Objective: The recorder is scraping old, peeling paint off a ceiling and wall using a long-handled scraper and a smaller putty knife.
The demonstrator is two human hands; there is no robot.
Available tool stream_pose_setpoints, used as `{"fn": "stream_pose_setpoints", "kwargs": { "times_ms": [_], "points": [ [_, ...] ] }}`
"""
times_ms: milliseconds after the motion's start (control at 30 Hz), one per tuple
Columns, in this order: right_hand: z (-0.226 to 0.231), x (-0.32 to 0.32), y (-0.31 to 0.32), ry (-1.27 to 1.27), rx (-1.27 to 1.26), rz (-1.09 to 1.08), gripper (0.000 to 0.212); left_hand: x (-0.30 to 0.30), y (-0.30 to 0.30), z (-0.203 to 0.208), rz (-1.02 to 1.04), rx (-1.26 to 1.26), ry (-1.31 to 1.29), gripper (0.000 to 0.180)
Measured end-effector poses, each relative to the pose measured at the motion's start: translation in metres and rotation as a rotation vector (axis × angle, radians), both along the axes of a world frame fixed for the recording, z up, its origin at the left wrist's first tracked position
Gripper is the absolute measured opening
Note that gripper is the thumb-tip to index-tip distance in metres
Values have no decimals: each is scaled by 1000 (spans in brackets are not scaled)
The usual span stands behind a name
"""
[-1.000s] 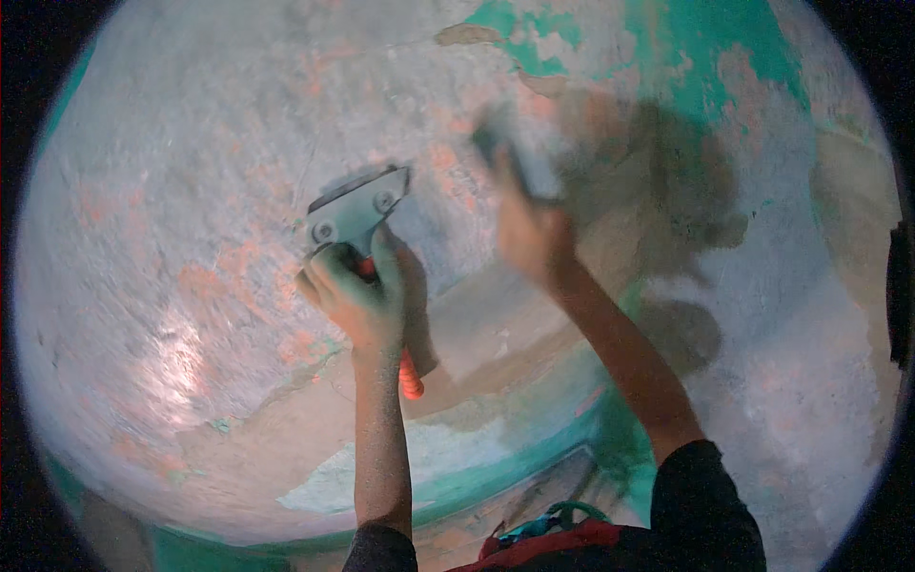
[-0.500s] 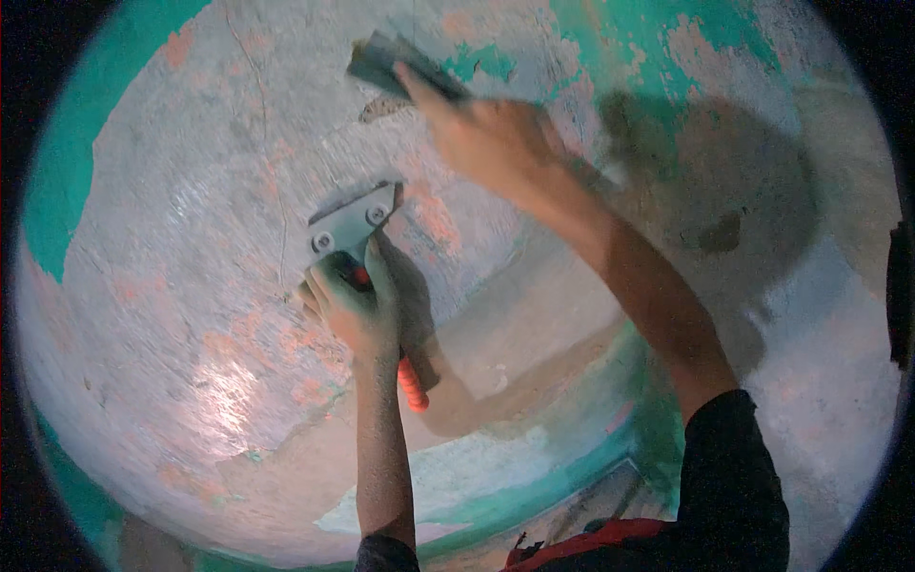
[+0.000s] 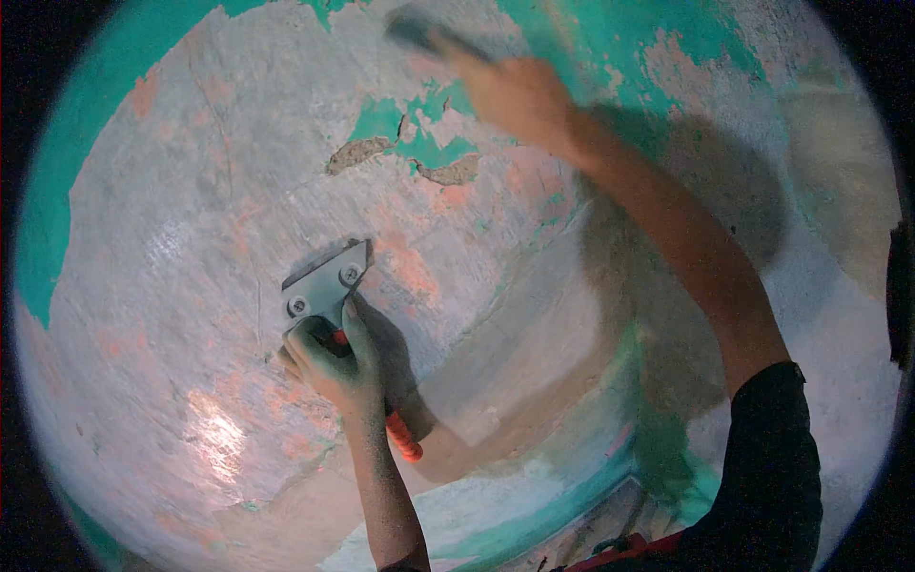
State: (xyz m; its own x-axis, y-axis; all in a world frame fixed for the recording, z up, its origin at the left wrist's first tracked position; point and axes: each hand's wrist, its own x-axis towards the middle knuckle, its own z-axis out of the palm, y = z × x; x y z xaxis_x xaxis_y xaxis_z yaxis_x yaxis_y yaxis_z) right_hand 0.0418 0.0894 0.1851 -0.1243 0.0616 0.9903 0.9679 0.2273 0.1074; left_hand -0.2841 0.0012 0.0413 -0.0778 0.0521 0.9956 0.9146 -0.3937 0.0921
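1. The scraper (image 3: pixel 327 289) is left of the picture's centre, in front of the wall (image 3: pixel 172 315); its wide grey head bears two round screws and tilts up to the right. Whether its edge touches the wall I cannot tell.
2. The left hand (image 3: pixel 335 362) has its fingers closed around the scraper just below the head; the orange handle (image 3: pixel 404 440) shows beyond the wrist, pointing down and right.
3. The right hand (image 3: pixel 519 100) is higher and to the right, its fingers holding a dark flat tool (image 3: pixel 416 31), blurred, near the top edge; contact with the wall is unclear.
4. Between the two tools, a ragged green paint patch (image 3: pixel 434 148) borders two rough, pitted hollows.
5. Around these, the wall is mottled grey with orange-pink blotches; more green lies along the upper left and upper right.
6. A broad shadow (image 3: pixel 705 210) falls right of the right forearm; a bright glare (image 3: pixel 217 439) shines lower left.
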Motion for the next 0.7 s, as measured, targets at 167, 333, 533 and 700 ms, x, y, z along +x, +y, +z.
{"fn": "stream_pose_setpoints", "kwargs": {
  "times_ms": [167, 333, 533, 700],
  "points": [
    [3, 15, 4, 4, 35, 97, 59, -1, 3, -2, -39, 65, -4, 33],
    [35, 30, -6, 107, -137, 42, 62, 3, -4, -1, -28, -3, -48, 35],
    [46, 3, -7, -47, -67, 88, 49, 2, -5, -1, -23, 0, -59, 35],
    [65, -33, -3, 64, 113, 197, 48, 0, -3, -1, 9, -2, -70, 35]
  ]
}}
